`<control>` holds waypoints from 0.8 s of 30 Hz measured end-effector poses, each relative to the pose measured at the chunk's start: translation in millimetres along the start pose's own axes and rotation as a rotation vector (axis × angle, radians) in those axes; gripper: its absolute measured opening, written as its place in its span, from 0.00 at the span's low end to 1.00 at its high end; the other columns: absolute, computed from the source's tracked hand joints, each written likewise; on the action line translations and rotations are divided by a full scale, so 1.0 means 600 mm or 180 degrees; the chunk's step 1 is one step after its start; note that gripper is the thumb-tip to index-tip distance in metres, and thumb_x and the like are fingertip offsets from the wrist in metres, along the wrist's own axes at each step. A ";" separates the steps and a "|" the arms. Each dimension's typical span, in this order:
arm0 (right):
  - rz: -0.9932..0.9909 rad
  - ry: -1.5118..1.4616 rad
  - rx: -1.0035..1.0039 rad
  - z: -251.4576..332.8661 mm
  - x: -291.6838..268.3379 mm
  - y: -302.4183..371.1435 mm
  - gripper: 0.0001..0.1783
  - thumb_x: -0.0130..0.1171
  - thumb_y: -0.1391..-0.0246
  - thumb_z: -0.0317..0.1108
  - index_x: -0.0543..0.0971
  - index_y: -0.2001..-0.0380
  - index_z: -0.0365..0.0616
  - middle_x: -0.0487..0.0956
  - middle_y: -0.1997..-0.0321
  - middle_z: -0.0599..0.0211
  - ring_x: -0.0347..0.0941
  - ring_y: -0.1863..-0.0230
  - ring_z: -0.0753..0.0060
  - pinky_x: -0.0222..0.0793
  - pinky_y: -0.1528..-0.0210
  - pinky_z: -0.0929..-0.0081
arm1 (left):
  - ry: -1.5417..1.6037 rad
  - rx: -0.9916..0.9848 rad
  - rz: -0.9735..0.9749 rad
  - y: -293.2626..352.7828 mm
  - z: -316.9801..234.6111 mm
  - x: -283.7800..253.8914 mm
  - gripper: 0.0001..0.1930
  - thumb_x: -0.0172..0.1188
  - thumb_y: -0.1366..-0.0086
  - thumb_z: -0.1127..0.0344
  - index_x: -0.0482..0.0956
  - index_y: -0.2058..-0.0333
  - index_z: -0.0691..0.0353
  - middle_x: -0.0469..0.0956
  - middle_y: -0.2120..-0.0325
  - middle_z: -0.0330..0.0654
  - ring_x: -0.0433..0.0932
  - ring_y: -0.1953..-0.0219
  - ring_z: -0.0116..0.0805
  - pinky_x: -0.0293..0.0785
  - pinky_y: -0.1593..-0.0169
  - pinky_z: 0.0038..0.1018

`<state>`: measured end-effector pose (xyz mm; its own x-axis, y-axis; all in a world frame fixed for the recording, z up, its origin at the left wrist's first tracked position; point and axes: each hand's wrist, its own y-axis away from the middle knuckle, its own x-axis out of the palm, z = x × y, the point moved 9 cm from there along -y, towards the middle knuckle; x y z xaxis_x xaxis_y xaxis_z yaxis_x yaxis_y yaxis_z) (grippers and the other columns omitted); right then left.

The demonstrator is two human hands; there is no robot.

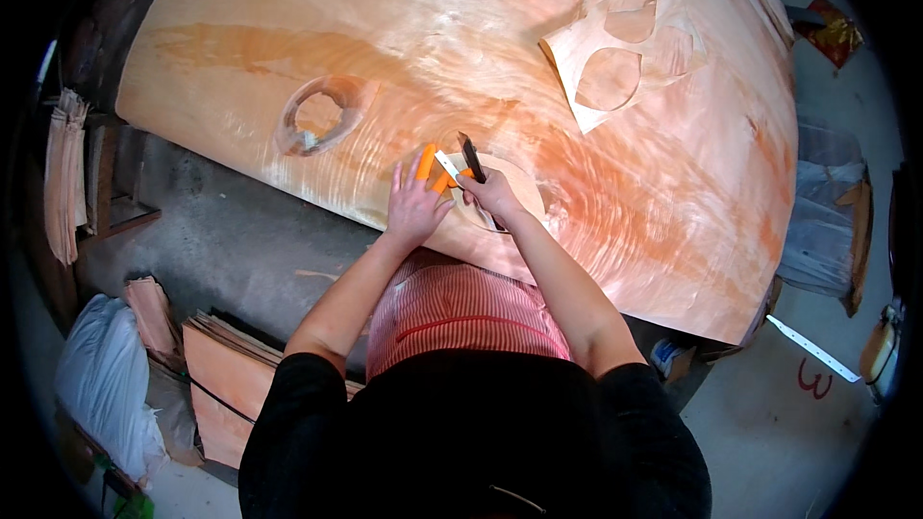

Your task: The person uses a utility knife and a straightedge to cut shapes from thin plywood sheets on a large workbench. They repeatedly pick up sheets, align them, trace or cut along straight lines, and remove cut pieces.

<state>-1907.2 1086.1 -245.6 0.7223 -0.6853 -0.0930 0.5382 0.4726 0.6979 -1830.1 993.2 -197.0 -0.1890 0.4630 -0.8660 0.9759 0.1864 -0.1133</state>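
Observation:
A large, pale orange wood veneer sheet [413, 19] lies before me. My left hand [413, 210] rests on it near the front edge, fingers spread. Orange covers [426, 161] appear to sit on some of its fingers. My right hand [495, 196] is closed around a slim dark tool [469, 156], probably a knife; its tip is too small to make out. Between the hands is a short white strip [447, 169]; which hand holds it, I cannot tell. Under and beside my right hand lies an oval veneer piece [519, 185], partly hidden by the hand and forearm.
An oval ring-shaped patch with a ragged opening [338, 131] is at the left. Toward the back right lies a veneer offcut [588, 108] with leaf-shaped holes. Stacked veneer sheets [229, 384] and a plastic-wrapped bundle [104, 380] stand lower left; another wrapped bundle [817, 231] is right.

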 end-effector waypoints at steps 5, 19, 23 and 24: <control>-0.0034 0.0013 0.0036 -0.001 0.001 -0.002 0.09 0.55 0.53 0.35 0.74 0.75 0.40 0.68 0.89 0.73 0.59 0.87 0.83 0.53 0.83 0.82 | 0.0362 -0.0163 -0.0400 0.002 0.018 -0.023 0.30 0.59 0.54 0.57 0.66 0.54 0.67 0.57 0.48 0.53 0.53 0.43 0.45 0.45 0.43 0.46; -0.0040 0.2635 -0.0238 0.057 -0.058 0.018 0.13 0.54 0.57 0.42 0.76 0.76 0.43 0.75 0.82 0.63 0.72 0.80 0.72 0.66 0.74 0.73 | -0.0322 0.0314 0.0554 -0.021 -0.026 -0.009 0.33 0.58 0.53 0.53 0.63 0.52 0.68 0.55 0.46 0.48 0.50 0.41 0.40 0.41 0.41 0.45; 0.0235 0.1501 -0.0447 0.009 -0.135 0.062 0.12 0.55 0.56 0.40 0.75 0.76 0.42 0.73 0.85 0.67 0.68 0.83 0.77 0.62 0.78 0.77 | -0.0294 0.0308 0.0456 -0.045 -0.037 -0.023 0.28 0.58 0.52 0.55 0.67 0.54 0.64 0.59 0.48 0.45 0.53 0.42 0.38 0.43 0.41 0.43; 0.0132 0.0893 -0.0254 -0.008 -0.152 0.084 0.11 0.55 0.55 0.40 0.75 0.76 0.42 0.70 0.87 0.70 0.65 0.85 0.80 0.59 0.81 0.79 | -0.0107 0.0552 0.0309 -0.055 -0.052 -0.029 0.28 0.58 0.52 0.55 0.66 0.53 0.64 0.59 0.48 0.46 0.53 0.43 0.39 0.44 0.42 0.43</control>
<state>-1943.9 1175.2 -205.6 0.8303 -0.4897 -0.2661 0.5301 0.5467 0.6482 -1862.3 1006.4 -163.1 -0.0921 0.4418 -0.8924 0.9941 -0.0111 -0.1081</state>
